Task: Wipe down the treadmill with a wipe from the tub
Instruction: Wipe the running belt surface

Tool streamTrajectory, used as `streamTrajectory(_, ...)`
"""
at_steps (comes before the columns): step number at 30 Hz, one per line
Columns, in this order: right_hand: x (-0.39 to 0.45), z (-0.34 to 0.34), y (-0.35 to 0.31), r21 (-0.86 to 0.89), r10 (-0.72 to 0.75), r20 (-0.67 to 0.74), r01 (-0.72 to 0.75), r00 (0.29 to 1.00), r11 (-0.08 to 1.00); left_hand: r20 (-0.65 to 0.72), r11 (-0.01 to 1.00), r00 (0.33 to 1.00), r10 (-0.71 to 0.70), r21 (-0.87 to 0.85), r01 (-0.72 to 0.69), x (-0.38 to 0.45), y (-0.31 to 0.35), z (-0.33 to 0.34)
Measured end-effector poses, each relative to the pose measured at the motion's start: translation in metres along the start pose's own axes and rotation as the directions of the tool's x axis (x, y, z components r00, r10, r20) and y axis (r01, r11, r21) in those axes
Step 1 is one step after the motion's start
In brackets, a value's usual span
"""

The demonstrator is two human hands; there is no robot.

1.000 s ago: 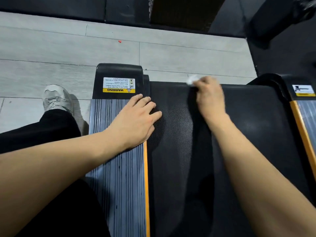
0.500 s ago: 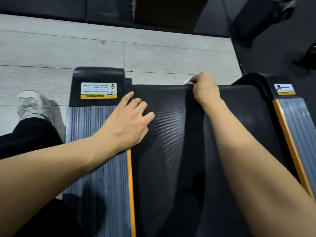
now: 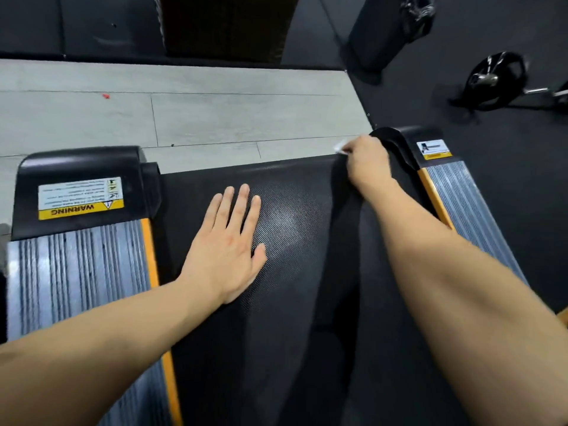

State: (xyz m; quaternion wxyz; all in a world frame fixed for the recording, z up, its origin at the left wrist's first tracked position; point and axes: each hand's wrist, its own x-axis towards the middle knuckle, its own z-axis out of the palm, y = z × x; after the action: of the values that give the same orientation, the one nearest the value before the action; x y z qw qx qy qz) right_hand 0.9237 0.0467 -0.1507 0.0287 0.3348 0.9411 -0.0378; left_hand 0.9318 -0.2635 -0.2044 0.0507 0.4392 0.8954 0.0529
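Observation:
The treadmill's black belt [image 3: 295,229] runs between two ribbed grey side rails with orange edges. My left hand [image 3: 229,244] lies flat on the belt, fingers straight and together. My right hand [image 3: 367,159] sits at the belt's far right end, beside the black rear cap, fingers curled round a white wipe [image 3: 339,146]. Only a small corner of the wipe shows past my fingers. The tub is not in view.
The left rail [image 3: 80,272] ends in a black cap with a yellow warning label [image 3: 80,198]. The right rail [image 3: 464,201] has a smaller label. Beyond lie grey floorboards [image 3: 190,109], a dark bin [image 3: 384,29] and a weight plate [image 3: 495,75] on black flooring.
My right hand has slid the wipe rightward along the belt's far end to the right cap. My left hand has moved off the left rail onto the belt and flattened.

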Motion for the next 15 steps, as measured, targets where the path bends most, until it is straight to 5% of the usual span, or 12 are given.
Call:
streamTrajectory(3, -0.034, 0.018, -0.061, 0.208, -0.307, 0.056, 0.289, 0.95, 0.934, -0.025, 0.999, 0.998, -0.05, -0.021, 0.049, 0.0, 0.014, 0.003)
streamTrajectory(6, -0.049, 0.021, -0.071, 0.235, -0.539, 0.009, 0.522, 0.842, 0.82, -0.045, 0.998, 0.998, -0.05, -0.042, 0.048, -0.001, 0.015, 0.008)
streamTrajectory(11, 0.008, 0.008, 0.056, -0.098, -0.131, -0.09, 0.123, 0.987, 0.988, -0.047, 0.998, 0.998, -0.047, -0.052, 0.045, -0.002, 0.013, 0.01)
streamTrajectory(15, 0.01, 0.018, 0.087, -0.212, -0.12, -0.164, 0.083, 0.979, 0.974, -0.039, 0.998, 0.998, -0.045, -0.042, 0.043, -0.002, 0.014, 0.011)
